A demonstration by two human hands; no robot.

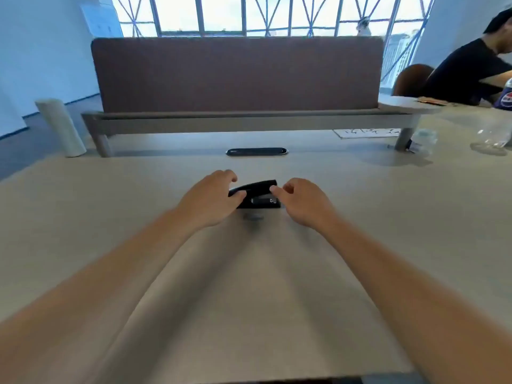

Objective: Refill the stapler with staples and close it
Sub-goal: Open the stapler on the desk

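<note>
Nearest the camera, two bare forearms run forward over the beige tabletop (110, 206) and converge on a black stapler (256, 194) at mid-tabletop. Left hand (210, 198) covers the stapler's left/rear end: thumb on the near side, fingers curled over the top, grip clamped on the stapler. Right hand (304, 200) sits at the stapler's right end, index fingertip touching the tip of the top arm, other fingers loosely curled; grip is apart, nothing clamped in it. Stapler lies long axis left-right, base flat on the tabletop, top arm tilted up toward the right with a gap under it; metal part visible near the front of the base. Small grey smudge or object (253, 217) just in front of the stapler, too blurred to tell what it is. Beyond it, a black oval cable grommet (256, 151) is set into the tabletop. Behind that, a brown divider panel (238, 74) on a grey rail. Far right: clear plastic bottle (424, 141), clear glass (491, 138), printed paper sheet (367, 132). Far left: pale cylinder (59, 127), tilted. Another person in a dark shirt (468, 70) sits at far right. Windows (249, 13) at back.
</note>
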